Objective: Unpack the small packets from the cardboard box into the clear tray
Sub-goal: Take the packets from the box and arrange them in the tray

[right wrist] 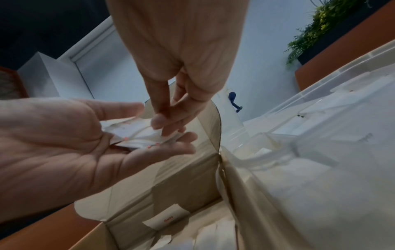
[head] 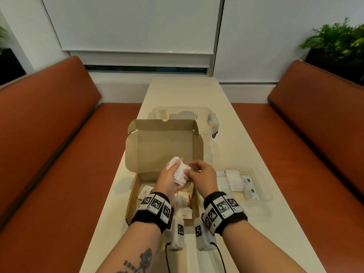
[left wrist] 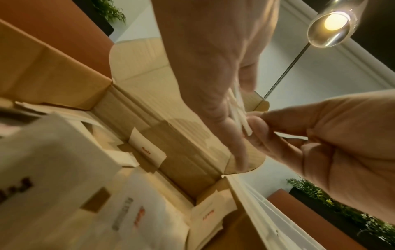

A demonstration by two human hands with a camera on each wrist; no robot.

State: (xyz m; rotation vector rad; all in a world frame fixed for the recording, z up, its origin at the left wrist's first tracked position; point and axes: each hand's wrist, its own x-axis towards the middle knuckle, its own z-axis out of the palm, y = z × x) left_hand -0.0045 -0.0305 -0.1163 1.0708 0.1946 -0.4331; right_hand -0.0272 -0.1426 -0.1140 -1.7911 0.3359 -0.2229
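**Handling note: loose paper packets held above the box**

While the cardboard box [head: 163, 174] stands open at the near end of the desk [head: 226, 138], its lid folded back toward the far end, both hands work together above its opening. The left hand [head: 169, 182] lies palm up, fingers curled loosely round a fanned bunch of small white packets [head: 180, 172]. The right hand [head: 201, 176] meets it from the right, thumb and fingers pinching the edge of that same bunch. More packets [head: 184, 212] lie on the box floor, several leaning against its walls.

The clear tray [head: 264, 186] sits just right of the box, near the desk's right edge, and already carries white packets and two green-printed sachets [head: 249, 187]. A lidded clear container [head: 185, 115] stands behind the box lid.

Handling judgement:
- The packets look very light, thin and limp; they bend within the bunch rather than holding flat.
- Smooth paper faces likely slide over one another, so a fanned stack may shed pieces if gripped at one corner only.
- Take hold across the flat faces, thumb above and fingers below, near the middle of the stack.
- Contents appear granular; firm squeezing risks splitting a seam.
- The transfer to the tray is short, so a low carry over the box's right wall should suffice.
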